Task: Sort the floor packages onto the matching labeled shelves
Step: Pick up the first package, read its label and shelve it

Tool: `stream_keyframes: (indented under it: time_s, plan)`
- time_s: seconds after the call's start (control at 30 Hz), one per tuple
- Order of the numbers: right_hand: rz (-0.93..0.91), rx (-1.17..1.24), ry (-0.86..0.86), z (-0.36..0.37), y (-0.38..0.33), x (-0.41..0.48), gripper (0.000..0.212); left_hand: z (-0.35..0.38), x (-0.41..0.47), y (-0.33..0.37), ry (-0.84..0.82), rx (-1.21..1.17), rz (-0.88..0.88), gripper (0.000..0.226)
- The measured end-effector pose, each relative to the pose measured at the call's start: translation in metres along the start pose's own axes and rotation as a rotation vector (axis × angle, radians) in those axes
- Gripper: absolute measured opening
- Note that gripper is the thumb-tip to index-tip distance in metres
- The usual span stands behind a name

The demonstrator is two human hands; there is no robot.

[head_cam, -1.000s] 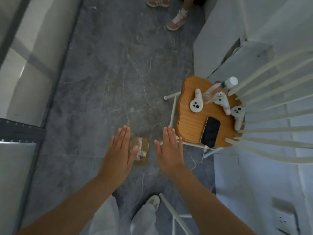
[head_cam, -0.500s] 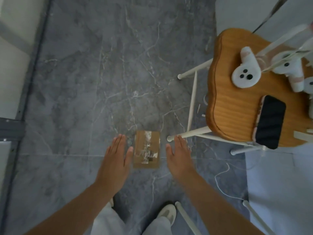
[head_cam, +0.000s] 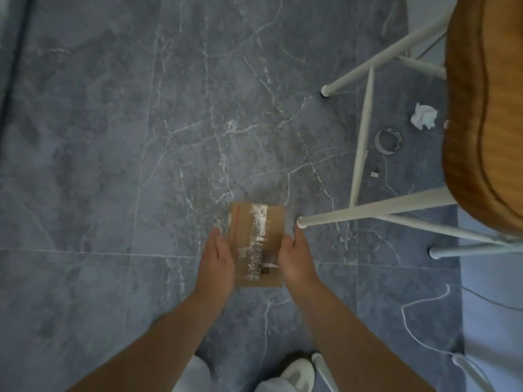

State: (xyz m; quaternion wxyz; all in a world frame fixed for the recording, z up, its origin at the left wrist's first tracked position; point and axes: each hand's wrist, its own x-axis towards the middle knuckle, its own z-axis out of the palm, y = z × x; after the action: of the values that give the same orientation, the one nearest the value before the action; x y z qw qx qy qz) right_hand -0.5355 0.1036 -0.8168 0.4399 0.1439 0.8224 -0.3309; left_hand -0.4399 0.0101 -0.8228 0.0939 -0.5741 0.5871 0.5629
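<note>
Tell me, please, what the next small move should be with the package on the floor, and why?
Probably press both palms in and lift the package straight up. The left hand and right hand flank its long sides, fingers fairly straight, and it seems to lie flat on the floor. The chair leg stands close to the right hand, so a vertical lift looks safest.

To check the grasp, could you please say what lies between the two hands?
The taped cardboard package, flanked by left hand and right hand, in the head view.
</note>
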Motion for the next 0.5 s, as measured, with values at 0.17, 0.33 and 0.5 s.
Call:
stream_keyframes:
  time_s: [0.17, 0.33, 0.5]
  plan:
    - [0.077, 0.145, -0.006, 0.020, 0.017, 0.017, 0.046, 0.008, 0.019, 0.002, 0.002, -0.207, -0.102, 0.048]
    - [0.167, 0.269, -0.034, 0.028, 0.013, 0.013, 0.048, 0.019, 0.024, -0.001, -0.046, -0.269, -0.210, 0.052]
    - [0.238, 0.320, -0.064, 0.023, -0.010, -0.009, 0.059, 0.006, 0.007, 0.014, 0.025, -0.317, -0.296, 0.052]
